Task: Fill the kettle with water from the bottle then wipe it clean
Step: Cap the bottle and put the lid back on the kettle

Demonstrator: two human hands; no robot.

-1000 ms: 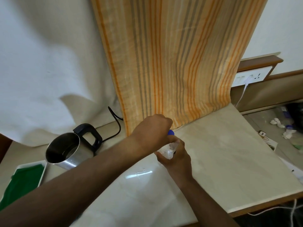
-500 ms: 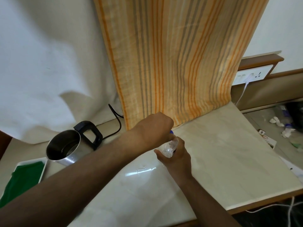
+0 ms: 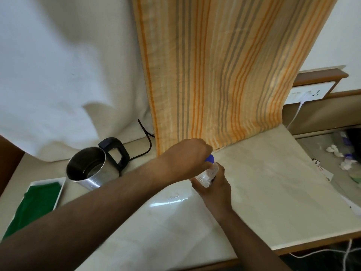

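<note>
Left of bottle [image 3: 207,174]: open kettle [image 3: 88,169].

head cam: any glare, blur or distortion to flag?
Head view: glare patch on the countertop just below the hands; bottle slightly soft; kettle reasonably sharp; wide-angle bending towards the edges; wall socket blown out, detail lost.

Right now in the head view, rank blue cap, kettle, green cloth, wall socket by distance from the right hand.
1. blue cap: just above the right hand, under the left hand.
2. kettle: to the left.
3. wall socket and green cloth: far right and far left; too close to call.
</note>
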